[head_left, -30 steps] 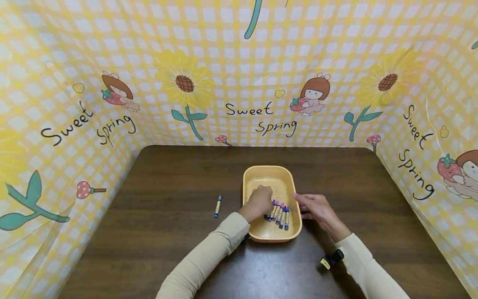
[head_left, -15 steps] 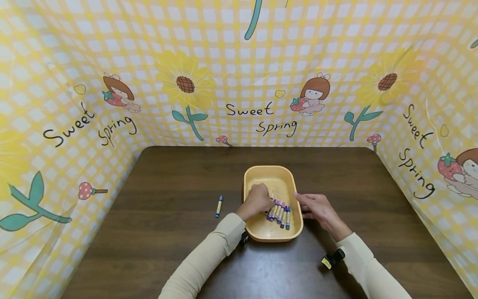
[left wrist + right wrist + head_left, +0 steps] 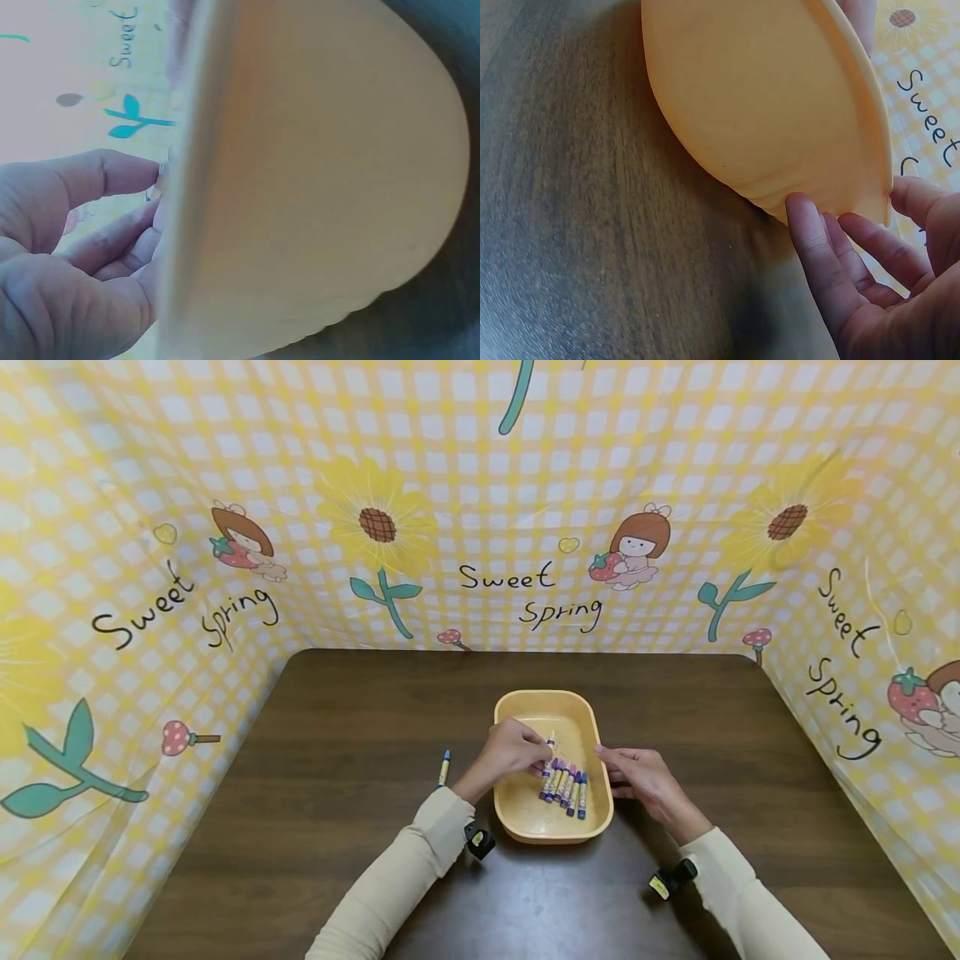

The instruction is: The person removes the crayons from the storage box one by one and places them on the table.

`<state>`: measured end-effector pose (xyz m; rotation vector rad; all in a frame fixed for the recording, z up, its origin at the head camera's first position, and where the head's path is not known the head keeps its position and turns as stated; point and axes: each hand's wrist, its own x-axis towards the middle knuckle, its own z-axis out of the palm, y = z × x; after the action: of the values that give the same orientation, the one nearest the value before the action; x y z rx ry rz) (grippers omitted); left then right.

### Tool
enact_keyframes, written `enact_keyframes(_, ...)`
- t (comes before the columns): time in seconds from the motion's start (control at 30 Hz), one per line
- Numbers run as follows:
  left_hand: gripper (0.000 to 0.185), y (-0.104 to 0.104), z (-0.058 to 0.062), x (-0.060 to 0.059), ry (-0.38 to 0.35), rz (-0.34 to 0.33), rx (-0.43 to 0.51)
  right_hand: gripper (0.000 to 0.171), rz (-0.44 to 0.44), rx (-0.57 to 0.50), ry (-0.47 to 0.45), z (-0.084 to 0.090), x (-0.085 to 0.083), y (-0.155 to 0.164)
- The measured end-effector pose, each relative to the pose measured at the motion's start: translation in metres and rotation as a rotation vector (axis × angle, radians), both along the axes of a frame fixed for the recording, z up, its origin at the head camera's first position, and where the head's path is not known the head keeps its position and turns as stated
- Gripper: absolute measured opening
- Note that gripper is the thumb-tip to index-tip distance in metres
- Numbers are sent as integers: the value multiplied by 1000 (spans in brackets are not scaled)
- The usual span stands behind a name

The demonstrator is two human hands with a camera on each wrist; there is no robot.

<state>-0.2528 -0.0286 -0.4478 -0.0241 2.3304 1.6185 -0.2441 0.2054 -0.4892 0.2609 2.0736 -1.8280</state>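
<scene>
A yellow plastic tub [image 3: 525, 814] stands mid-table with several markers [image 3: 567, 787] lying side by side in it. My left hand [image 3: 512, 752] hovers over the tub's left half and pinches one marker [image 3: 551, 744] between thumb and fingers, just above the row. In the left wrist view the left hand [image 3: 90, 225] sits behind the tub's outer wall [image 3: 315, 187], with something small pinched at the fingertips. My right hand [image 3: 637, 774] rests with straight fingers against the tub's right side; the right wrist view shows its fingers [image 3: 814, 247] touching the tub wall [image 3: 765, 112].
One blue and yellow marker [image 3: 444, 768] lies loose on the dark wooden table [image 3: 337, 827], left of the tub. A yellow checked cloth with sunflowers [image 3: 480, 510] walls in the table at the back and both sides.
My left hand has risen from the row of markers in the tub, bringing one marker up with it. The right hand stays at the tub's side.
</scene>
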Motion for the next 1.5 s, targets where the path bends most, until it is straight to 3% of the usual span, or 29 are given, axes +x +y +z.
enact_keyframes(0.33, 19, -26, 19, 10, -40, -23, 195, 56, -3, -20, -7, -1, 1, 0)
enact_keyframes(0.7, 20, -68, 38, 15, -15, 4, 255, 56, 11, -37, -20, 3, 0, 2)
enact_keyframes(1.1, 23, -112, 34, 18, -38, 97, 274, 54, 9, -23, -29, 1, 0, 2)
enact_keyframes(1.5, 26, -158, 14, 16, -61, 144, 275, 60, 15, -8, -30, 3, 1, 2)
